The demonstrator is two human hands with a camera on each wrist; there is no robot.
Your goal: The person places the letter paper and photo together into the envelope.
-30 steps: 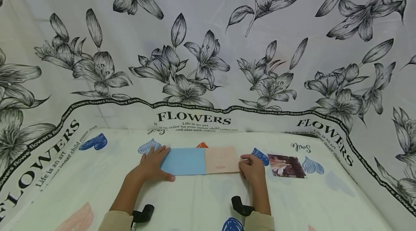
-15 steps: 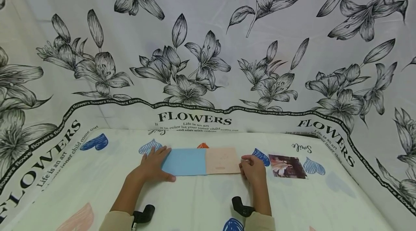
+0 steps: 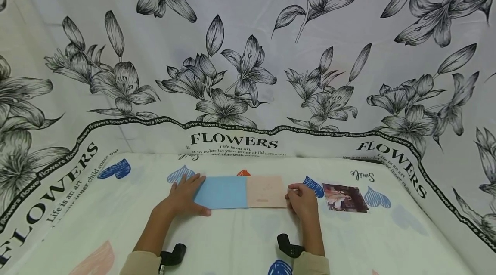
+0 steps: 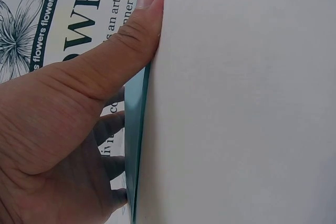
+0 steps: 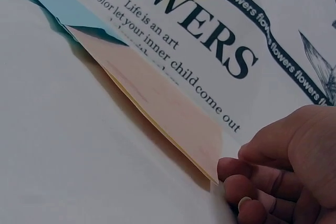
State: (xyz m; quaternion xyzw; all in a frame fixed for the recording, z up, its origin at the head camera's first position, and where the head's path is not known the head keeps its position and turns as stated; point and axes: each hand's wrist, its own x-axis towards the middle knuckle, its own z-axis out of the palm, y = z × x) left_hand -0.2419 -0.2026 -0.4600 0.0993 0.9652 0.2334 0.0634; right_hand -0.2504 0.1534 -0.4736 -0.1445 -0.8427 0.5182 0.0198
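A flat light-blue paper sleeve [image 3: 222, 192] lies on the white cloth, its left end held by my left hand [image 3: 182, 195]. The thumb [image 4: 137, 30] rests along its near edge, while the other fingers are spread at its left side. From the right end of the sleeve a peach-coloured folded card [image 3: 267, 192] sticks out, and in the right wrist view the blue opening overlaps the card. My right hand [image 3: 303, 199] pinches the card's right end near the corner, fingers curled. What lies under those fingers is partly hidden.
A printed photo [image 3: 346, 198] lies on the cloth [image 3: 240, 240] to the right of my right hand. Black wrist-camera mounts [image 3: 173, 255] sit by both wrists. A flower-printed curtain [image 3: 248, 72] rises behind the table.
The view has shifted very slightly. Hands, blue sleeve and peach card keep the same positions relative to one another.
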